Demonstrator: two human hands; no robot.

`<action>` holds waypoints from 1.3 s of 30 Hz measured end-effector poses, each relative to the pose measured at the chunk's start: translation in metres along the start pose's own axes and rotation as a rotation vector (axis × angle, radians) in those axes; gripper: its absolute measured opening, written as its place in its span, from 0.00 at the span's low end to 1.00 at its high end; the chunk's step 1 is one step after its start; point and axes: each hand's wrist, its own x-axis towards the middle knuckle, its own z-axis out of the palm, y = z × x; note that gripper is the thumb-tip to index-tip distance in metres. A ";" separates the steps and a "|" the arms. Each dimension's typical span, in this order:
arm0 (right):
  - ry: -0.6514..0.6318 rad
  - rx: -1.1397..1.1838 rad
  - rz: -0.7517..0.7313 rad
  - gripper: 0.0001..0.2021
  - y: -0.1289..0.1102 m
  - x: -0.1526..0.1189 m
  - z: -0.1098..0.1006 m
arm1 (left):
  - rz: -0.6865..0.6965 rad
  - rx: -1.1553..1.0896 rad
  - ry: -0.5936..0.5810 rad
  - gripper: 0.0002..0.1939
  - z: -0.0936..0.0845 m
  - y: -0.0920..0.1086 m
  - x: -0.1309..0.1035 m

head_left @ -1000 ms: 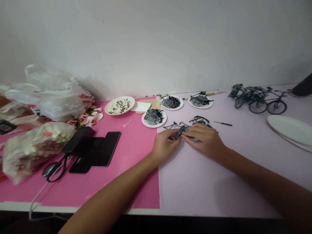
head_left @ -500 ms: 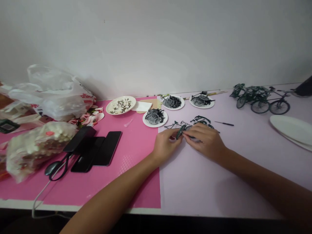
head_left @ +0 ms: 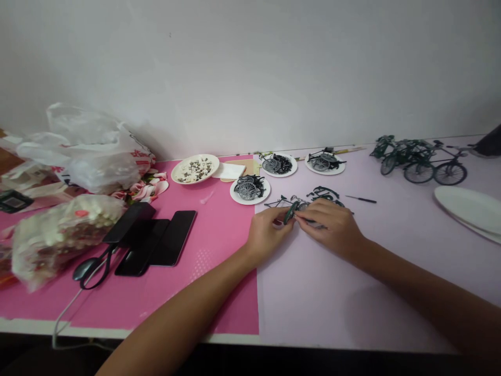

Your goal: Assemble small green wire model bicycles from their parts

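Note:
Between my two hands is a small dark green curved toy bicycle part (head_left: pixel 290 213), tilted up on edge. My left hand (head_left: pixel 267 230) pinches it from the left. The fingers of my right hand (head_left: pixel 331 222) are closed at its right side, on something too small to make out. Just beyond the fingers lie loose toy bicycle parts (head_left: pixel 324 193), including a thin dark frame (head_left: pixel 279 201), partly hidden by my hands. To the right a small screwdriver (head_left: pixel 362 199) rests on the lilac sheet.
Small plates (head_left: pixel 250 201) of wheels and black parts stand at the back, beside a bowl (head_left: pixel 195 180) of small pieces. Assembled toy bicycles (head_left: pixel 450 172) and white oval plates (head_left: pixel 465 206) are at the right. Phones (head_left: pixel 174 237), a black box (head_left: pixel 131 222) and plastic bags (head_left: pixel 102 162) occupy the left.
The whole view has shifted very slightly. Both hands stay at the green part with almost the same grip.

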 end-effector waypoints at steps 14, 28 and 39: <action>-0.008 0.012 0.056 0.07 -0.001 -0.002 0.001 | -0.020 -0.006 -0.006 0.15 0.000 0.001 0.000; -0.075 0.088 0.182 0.06 -0.001 -0.003 0.003 | -0.038 -0.010 -0.003 0.15 -0.001 0.002 0.000; -0.121 0.099 0.264 0.04 -0.001 -0.003 0.003 | -0.049 -0.030 -0.020 0.13 -0.002 0.001 0.003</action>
